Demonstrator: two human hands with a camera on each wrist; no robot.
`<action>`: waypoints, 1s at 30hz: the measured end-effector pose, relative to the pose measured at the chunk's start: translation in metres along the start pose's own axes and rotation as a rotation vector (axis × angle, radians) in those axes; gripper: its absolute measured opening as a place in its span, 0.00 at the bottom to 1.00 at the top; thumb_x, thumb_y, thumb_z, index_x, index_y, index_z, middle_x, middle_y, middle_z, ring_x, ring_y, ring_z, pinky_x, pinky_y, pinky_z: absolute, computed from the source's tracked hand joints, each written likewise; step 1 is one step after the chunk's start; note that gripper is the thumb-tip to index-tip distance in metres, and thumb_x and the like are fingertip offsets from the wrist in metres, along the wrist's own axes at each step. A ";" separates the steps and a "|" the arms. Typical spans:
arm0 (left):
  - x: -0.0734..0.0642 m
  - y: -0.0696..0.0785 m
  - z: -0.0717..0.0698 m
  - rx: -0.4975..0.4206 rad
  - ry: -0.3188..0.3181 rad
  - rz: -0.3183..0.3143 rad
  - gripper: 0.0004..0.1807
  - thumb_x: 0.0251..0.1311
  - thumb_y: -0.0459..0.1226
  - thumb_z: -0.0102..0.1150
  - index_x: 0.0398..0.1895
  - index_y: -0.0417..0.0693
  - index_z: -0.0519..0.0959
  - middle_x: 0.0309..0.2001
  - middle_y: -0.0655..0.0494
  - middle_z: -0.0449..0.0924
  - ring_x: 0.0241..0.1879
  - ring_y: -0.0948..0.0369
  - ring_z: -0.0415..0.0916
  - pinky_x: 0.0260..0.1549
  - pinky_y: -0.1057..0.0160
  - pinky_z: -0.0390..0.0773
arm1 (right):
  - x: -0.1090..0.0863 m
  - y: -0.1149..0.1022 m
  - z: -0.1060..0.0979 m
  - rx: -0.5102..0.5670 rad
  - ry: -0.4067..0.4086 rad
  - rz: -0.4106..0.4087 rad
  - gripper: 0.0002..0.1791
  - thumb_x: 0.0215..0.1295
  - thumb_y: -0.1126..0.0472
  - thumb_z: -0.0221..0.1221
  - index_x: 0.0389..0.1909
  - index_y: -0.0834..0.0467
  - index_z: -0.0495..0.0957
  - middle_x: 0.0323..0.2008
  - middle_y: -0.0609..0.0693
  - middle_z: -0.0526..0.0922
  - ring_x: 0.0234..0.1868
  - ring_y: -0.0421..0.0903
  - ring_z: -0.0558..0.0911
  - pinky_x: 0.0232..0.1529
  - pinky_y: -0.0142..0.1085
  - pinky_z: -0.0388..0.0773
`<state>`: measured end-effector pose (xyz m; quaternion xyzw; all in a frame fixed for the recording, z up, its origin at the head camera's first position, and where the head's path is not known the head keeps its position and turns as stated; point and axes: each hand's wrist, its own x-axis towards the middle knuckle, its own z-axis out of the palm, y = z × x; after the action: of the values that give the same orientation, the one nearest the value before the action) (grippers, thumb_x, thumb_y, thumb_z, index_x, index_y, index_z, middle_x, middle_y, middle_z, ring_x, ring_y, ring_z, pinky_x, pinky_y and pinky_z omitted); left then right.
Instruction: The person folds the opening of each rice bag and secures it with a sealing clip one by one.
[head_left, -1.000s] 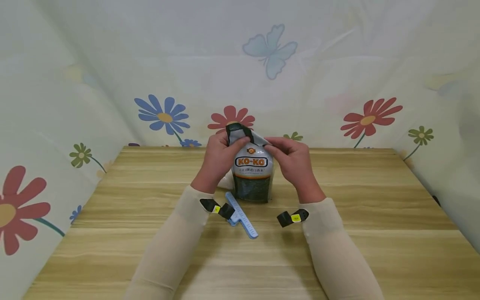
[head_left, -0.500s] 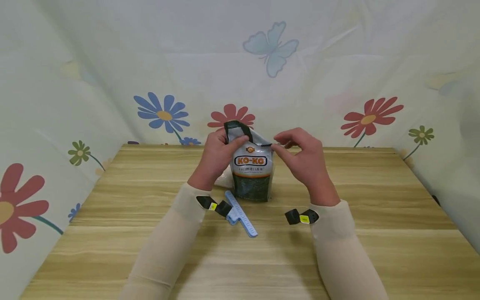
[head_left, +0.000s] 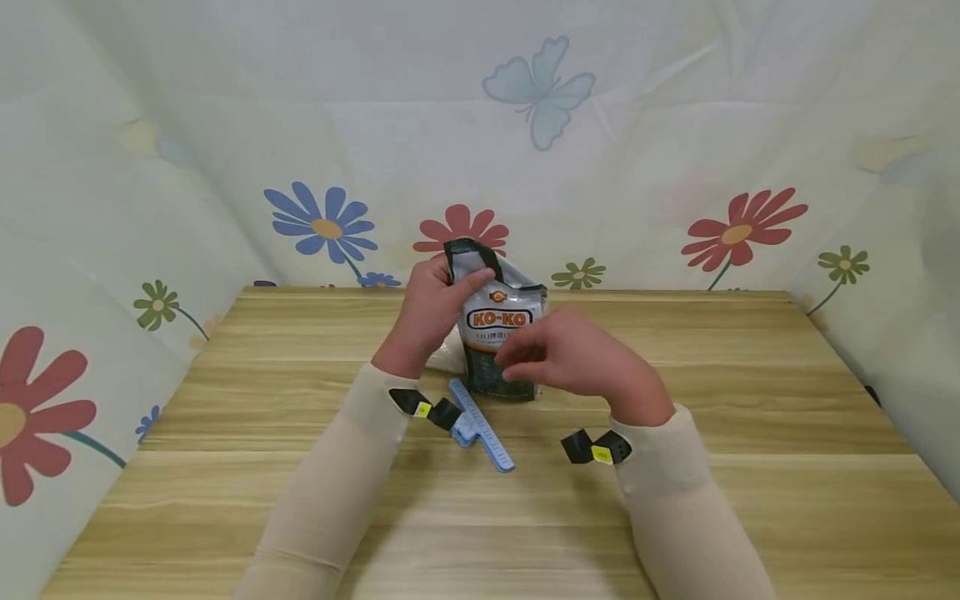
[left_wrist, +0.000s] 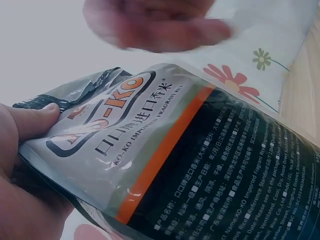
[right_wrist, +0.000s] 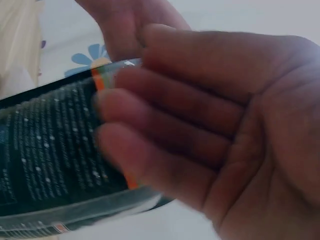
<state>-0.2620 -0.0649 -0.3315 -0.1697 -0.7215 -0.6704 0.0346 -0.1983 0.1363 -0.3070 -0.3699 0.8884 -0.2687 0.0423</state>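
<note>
A KO-KO rice bag (head_left: 501, 367), silver above and dark green below, stands upright on the table with its top folded over. At its upper left my left hand (head_left: 427, 312) grips the fold, the thumb across the front; the left wrist view shows this thumb (left_wrist: 37, 120) pressing the printed face. My right hand (head_left: 581, 354) hovers before the bag's lower right, its fingers (right_wrist: 150, 120) loosely bent and holding nothing. In front of the bag lies a light blue sealing clip (head_left: 483, 429), partly behind the left wrist camera.
Behind the bag, to the left, a whitish object (head_left: 447, 354) is mostly hidden. The wooden table (head_left: 750, 500) runs back to a flower-printed cloth (head_left: 637, 167) hanging behind and at both sides.
My right hand has let go of the bag's folded top corner, drawn off to the right, then come down in front of the bag. My left hand keeps its grip.
</note>
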 end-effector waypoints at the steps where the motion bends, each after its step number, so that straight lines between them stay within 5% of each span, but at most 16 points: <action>1: 0.000 0.000 0.000 -0.004 -0.001 -0.001 0.14 0.61 0.42 0.64 0.47 0.47 0.83 0.39 0.54 0.86 0.41 0.59 0.83 0.43 0.62 0.82 | 0.001 -0.001 0.002 0.005 -0.051 0.014 0.09 0.60 0.55 0.66 0.41 0.52 0.85 0.36 0.42 0.87 0.35 0.34 0.82 0.39 0.31 0.80; 8: 0.003 -0.003 -0.001 -0.060 -0.017 0.004 0.14 0.61 0.41 0.64 0.48 0.44 0.83 0.39 0.55 0.86 0.42 0.59 0.83 0.44 0.63 0.81 | 0.011 -0.001 0.019 0.044 -0.253 0.058 0.12 0.59 0.58 0.67 0.44 0.53 0.85 0.39 0.43 0.87 0.37 0.33 0.83 0.43 0.30 0.80; 19: 0.002 -0.002 -0.002 -0.040 -0.012 -0.001 0.14 0.61 0.39 0.64 0.47 0.40 0.82 0.37 0.55 0.86 0.40 0.60 0.83 0.43 0.63 0.81 | 0.030 0.012 0.055 0.046 -0.354 0.076 0.13 0.60 0.59 0.66 0.46 0.53 0.85 0.40 0.44 0.87 0.37 0.34 0.81 0.43 0.31 0.79; 30: 0.002 -0.003 -0.002 -0.055 -0.025 0.012 0.14 0.61 0.40 0.64 0.47 0.43 0.82 0.38 0.56 0.86 0.42 0.60 0.83 0.45 0.62 0.81 | 0.038 0.013 0.069 -0.016 -0.421 0.065 0.19 0.60 0.56 0.66 0.53 0.51 0.81 0.31 0.39 0.82 0.32 0.35 0.77 0.38 0.30 0.75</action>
<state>-0.2650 -0.0669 -0.3333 -0.1833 -0.7023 -0.6874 0.0248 -0.2149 0.0868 -0.3680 -0.3894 0.8735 -0.1768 0.2326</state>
